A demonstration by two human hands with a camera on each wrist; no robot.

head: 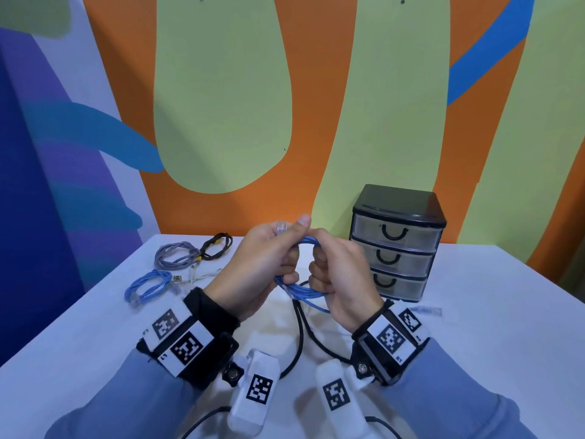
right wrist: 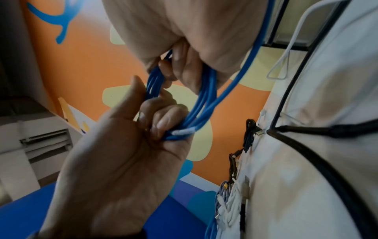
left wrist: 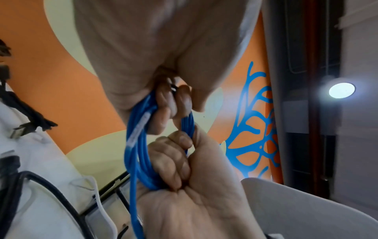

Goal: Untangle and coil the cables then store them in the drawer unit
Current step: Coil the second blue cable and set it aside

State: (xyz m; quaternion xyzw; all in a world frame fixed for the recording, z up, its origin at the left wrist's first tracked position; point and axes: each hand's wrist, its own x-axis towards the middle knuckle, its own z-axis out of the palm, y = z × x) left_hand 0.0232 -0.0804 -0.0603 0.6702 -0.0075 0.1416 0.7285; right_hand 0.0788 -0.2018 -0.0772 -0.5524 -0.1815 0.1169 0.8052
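A blue network cable [head: 300, 291] is gathered into a small coil held in the air over the table's middle. My left hand [head: 285, 248] grips the coil's left side and pinches its clear plug [head: 281, 228] under the thumb. My right hand [head: 326, 270] is curled round the coil's right side. In the left wrist view the blue coil [left wrist: 139, 145] runs between my left hand [left wrist: 163, 48] and right hand [left wrist: 194, 194]. The right wrist view shows the coil [right wrist: 202, 103] the same way. The black drawer unit [head: 395, 245] stands behind on the right, its three clear drawers closed.
At the back left of the white table [head: 474, 312] lie a grey coil [head: 175, 258], a black coil [head: 217, 247], a second blue coil [head: 147, 285] and a loose white cable [head: 202, 274]. A black cable [head: 299, 327] trails under my hands. A painted wall stands behind.
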